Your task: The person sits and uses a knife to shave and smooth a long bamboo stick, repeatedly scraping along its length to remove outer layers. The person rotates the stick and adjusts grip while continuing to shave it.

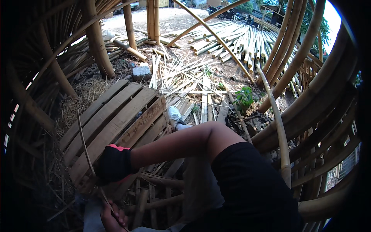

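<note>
A thin, slightly bent bamboo strip [84, 145] slants from above the wooden slats down to the lower edge. My bare left hand [113, 217] is closed round its lower part, close to my body. Farther up, my right hand [113, 164], in a black and red glove, is closed about the same strip, which disappears at the glove and shows again below it. The right forearm crosses the view from the right, and the glove's fingers lie in deep shadow. Whether a tool is also in that hand, I cannot tell. Under and beyond the glove lies a slatted wooden pallet [112, 112].
Thick bamboo posts [96, 42] and curved poles [315, 96] frame both sides. Split bamboo pieces [185, 77] litter the ground ahead, near a pale block [142, 72] and a small green plant [244, 96]. Farther off lies a large pile of bamboo poles [247, 40].
</note>
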The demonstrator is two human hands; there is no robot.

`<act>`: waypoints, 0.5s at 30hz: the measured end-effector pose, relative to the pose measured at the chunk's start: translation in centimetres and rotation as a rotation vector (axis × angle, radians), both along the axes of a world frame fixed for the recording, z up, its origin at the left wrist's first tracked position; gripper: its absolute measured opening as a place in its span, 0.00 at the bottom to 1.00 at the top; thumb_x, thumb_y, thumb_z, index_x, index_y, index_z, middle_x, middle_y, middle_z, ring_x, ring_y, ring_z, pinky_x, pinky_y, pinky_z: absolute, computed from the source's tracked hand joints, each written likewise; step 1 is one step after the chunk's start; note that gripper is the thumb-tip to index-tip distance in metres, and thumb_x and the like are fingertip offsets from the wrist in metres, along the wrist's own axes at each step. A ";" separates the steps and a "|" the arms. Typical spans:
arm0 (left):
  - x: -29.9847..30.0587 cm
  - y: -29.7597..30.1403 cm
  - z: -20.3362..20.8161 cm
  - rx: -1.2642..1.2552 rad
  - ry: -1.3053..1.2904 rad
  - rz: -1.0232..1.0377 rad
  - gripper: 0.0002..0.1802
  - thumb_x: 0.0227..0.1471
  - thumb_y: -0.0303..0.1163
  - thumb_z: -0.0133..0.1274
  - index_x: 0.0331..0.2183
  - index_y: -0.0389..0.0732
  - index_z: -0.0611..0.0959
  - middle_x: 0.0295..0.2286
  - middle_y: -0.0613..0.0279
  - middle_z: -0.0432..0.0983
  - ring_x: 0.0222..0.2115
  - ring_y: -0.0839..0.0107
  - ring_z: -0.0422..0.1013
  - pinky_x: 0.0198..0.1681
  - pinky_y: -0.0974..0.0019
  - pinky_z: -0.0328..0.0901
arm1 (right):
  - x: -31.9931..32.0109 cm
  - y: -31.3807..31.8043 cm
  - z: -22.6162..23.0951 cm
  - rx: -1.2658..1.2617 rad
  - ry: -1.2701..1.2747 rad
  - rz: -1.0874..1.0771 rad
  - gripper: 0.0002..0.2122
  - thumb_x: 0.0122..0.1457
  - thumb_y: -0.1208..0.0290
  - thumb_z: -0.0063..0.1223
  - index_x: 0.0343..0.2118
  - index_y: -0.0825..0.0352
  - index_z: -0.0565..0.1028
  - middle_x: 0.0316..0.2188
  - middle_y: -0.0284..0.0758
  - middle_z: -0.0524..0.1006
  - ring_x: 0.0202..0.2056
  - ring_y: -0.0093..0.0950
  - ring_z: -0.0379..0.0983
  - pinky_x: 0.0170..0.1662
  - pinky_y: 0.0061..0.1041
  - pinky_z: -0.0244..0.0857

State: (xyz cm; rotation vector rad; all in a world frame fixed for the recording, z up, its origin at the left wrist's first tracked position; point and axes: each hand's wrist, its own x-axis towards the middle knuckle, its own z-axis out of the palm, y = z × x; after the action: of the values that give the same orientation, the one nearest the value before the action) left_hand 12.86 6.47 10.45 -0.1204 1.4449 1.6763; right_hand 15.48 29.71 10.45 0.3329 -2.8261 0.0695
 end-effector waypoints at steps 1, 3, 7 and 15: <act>-0.2 -0.3 -0.1 -0.001 0.000 -0.001 0.13 0.69 0.39 0.40 0.33 0.43 0.70 0.15 0.71 0.58 0.11 0.79 0.53 0.12 0.74 0.52 | -0.3 0.4 0.2 -0.056 0.017 0.013 0.12 0.54 0.53 0.55 0.23 0.55 0.81 0.20 0.32 0.79 0.23 0.36 0.78 0.21 0.37 0.64; 0.3 0.7 0.8 0.008 -0.012 -0.010 0.13 0.69 0.39 0.40 0.33 0.44 0.70 0.15 0.71 0.58 0.11 0.79 0.53 0.12 0.74 0.52 | -1.3 1.9 -0.6 -0.167 0.026 0.024 0.13 0.54 0.52 0.54 0.23 0.54 0.81 0.21 0.32 0.79 0.23 0.36 0.78 0.21 0.37 0.63; 0.0 0.0 0.3 0.039 0.008 -0.030 0.11 0.69 0.38 0.40 0.38 0.41 0.70 0.16 0.71 0.58 0.11 0.79 0.53 0.12 0.74 0.52 | -1.3 -0.8 -2.8 -0.091 0.187 -0.006 0.17 0.54 0.46 0.53 0.22 0.53 0.80 0.22 0.33 0.80 0.23 0.35 0.77 0.21 0.35 0.62; 0.2 0.3 1.1 0.075 -0.024 -0.045 0.11 0.69 0.38 0.40 0.37 0.42 0.71 0.16 0.71 0.59 0.11 0.79 0.53 0.12 0.74 0.51 | -1.9 1.7 -1.6 -0.084 0.145 0.003 0.12 0.53 0.51 0.54 0.21 0.52 0.78 0.17 0.30 0.76 0.19 0.34 0.74 0.19 0.35 0.59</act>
State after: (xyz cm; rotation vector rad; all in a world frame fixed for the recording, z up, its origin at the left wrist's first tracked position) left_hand 13.07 6.78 11.51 -0.0658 1.3552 1.6849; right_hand 13.63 31.38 8.84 0.3102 -2.6706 0.1580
